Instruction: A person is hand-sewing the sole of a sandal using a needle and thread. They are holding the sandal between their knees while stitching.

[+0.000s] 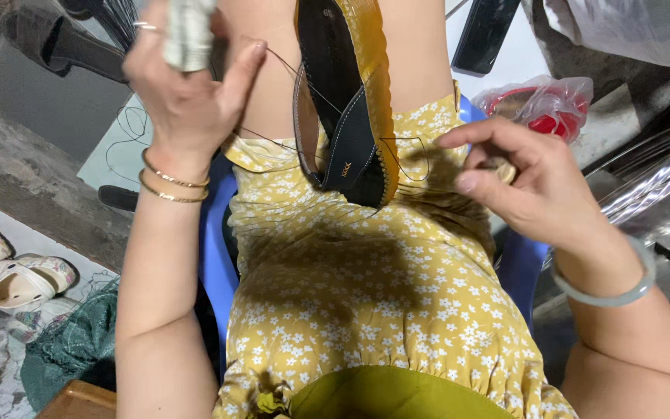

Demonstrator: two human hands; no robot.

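Head view: shoe upper (pixel 350 116) between hands (pixel 188 93)

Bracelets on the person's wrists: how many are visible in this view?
3. Two thin gold bangles sit together on the left wrist, one just above the other. One pale green bangle is on the right wrist. None seems hidden.

Shoe upper (pixel 350 116) — black leather piece with a tan-yellow scalloped edge, clamped upright between the knees, toe end pointing down onto the yellow floral lap. White stitching runs along the black edge. Dark thread (pixel 409 151) loops out from the piece's right side toward the right hand (pixel 521 178) — another strand runs up left to the left hand (pixel 188 85). Left hand also grips a pale wrapped bundle (pixel 188 31), fingers closed round it.
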